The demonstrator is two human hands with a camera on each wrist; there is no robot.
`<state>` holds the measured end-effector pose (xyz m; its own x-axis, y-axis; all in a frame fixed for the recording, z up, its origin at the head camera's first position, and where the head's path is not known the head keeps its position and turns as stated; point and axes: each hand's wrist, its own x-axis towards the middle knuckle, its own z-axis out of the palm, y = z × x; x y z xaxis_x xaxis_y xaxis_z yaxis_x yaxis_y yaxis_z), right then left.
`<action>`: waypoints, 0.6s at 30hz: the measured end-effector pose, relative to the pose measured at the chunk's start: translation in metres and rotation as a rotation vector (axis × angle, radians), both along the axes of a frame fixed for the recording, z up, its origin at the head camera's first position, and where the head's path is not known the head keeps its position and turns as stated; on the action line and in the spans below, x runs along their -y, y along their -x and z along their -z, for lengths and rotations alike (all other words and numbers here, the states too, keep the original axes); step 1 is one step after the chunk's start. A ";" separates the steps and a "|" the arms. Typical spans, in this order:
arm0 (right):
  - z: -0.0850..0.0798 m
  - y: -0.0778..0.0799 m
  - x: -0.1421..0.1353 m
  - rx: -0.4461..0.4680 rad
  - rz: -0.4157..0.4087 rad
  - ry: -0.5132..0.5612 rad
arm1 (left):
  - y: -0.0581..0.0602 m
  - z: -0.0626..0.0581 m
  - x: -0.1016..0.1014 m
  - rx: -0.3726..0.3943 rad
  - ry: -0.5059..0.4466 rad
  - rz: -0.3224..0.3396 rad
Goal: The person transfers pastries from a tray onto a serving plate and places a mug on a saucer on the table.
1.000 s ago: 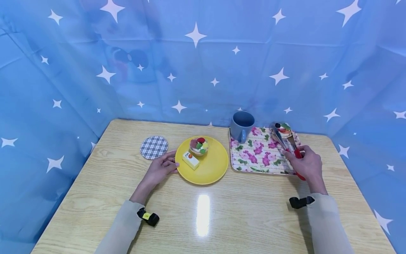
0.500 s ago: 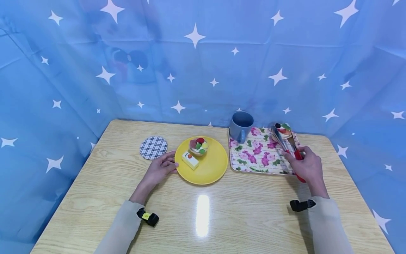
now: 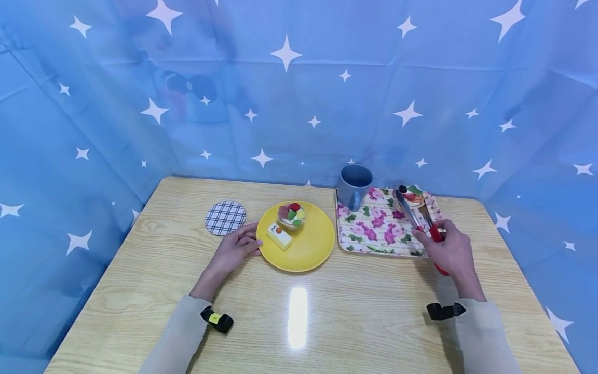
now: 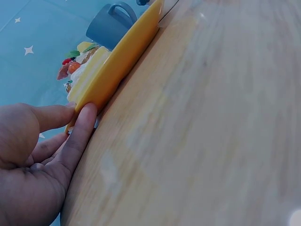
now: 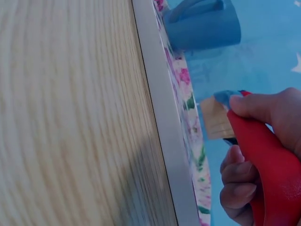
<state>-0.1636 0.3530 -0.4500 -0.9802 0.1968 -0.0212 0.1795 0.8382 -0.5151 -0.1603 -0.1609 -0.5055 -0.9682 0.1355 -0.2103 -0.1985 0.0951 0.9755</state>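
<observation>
My left hand (image 3: 237, 246) pinches the left rim of a yellow plate (image 3: 314, 244), thumb above and fingers below. On the plate are a small cream cake slice (image 3: 280, 237) and a fruit-topped dessert cup (image 3: 291, 216). My right hand (image 3: 452, 250) holds a red-handled knife and fork (image 3: 436, 233) over the right side of a floral tray (image 3: 376, 244). Their metal ends point away from me, close by another fruit-topped dessert (image 3: 413, 194) at the tray's back. In the right wrist view, my thumb presses on the red handle (image 5: 265, 157) and my fingers curl beneath it.
A blue mug (image 3: 355, 186) stands on the tray's back left corner, handle towards me. A round checked coaster (image 3: 225, 217) lies left of the plate. Behind the wooden table (image 3: 364, 311) hangs a blue star-patterned cloth (image 3: 261, 88).
My right hand has drawn back slightly towards me with the red-handled knife and fork, whose metal ends now show further apart. The left hand stays at the plate's rim.
</observation>
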 end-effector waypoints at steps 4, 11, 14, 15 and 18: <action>0.000 -0.004 0.003 -0.006 -0.012 -0.006 | -0.001 -0.001 0.000 -0.001 -0.001 0.002; -0.006 -0.009 0.006 -0.033 -0.050 -0.002 | -0.001 -0.001 0.001 -0.003 -0.008 0.000; -0.008 -0.012 0.008 -0.039 -0.064 0.002 | -0.001 -0.001 0.000 0.001 -0.011 -0.003; -0.008 -0.012 0.008 -0.039 -0.068 0.005 | -0.001 -0.001 0.000 0.000 -0.010 -0.003; -0.010 -0.015 0.011 -0.043 -0.077 0.007 | 0.000 0.000 0.000 0.003 -0.003 -0.001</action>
<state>-0.1490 0.3423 -0.4400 -0.9925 0.1205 0.0200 0.0919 0.8448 -0.5271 -0.1599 -0.1608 -0.5054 -0.9677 0.1357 -0.2125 -0.2012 0.0918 0.9752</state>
